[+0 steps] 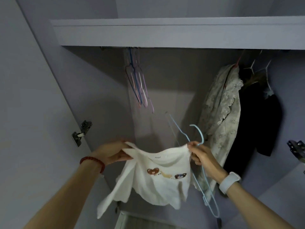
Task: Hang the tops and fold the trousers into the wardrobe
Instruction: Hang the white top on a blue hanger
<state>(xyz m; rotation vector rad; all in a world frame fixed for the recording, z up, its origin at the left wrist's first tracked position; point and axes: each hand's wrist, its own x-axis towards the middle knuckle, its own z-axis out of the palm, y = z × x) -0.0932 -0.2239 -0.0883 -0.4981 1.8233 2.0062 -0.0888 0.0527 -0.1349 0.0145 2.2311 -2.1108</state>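
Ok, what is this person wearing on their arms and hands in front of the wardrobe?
Both forearms are bare, with no sleeves in view. The left wrist carries a red beaded bracelet. The right wrist carries a white smooth wristband with a rounded white face, like a watch or fitness band. The left hand and right hand wear no gloves.

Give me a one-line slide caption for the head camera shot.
Both hands hold a white top at an open wardrobe; the right also grips a blue hanger.

Soft white cloth top (pixel 158 184), smooth pale-blue coated hanger (pixel 200 171), matt wardrobe panels (pixel 165 33), shiny metal hinge (pixel 81 132).
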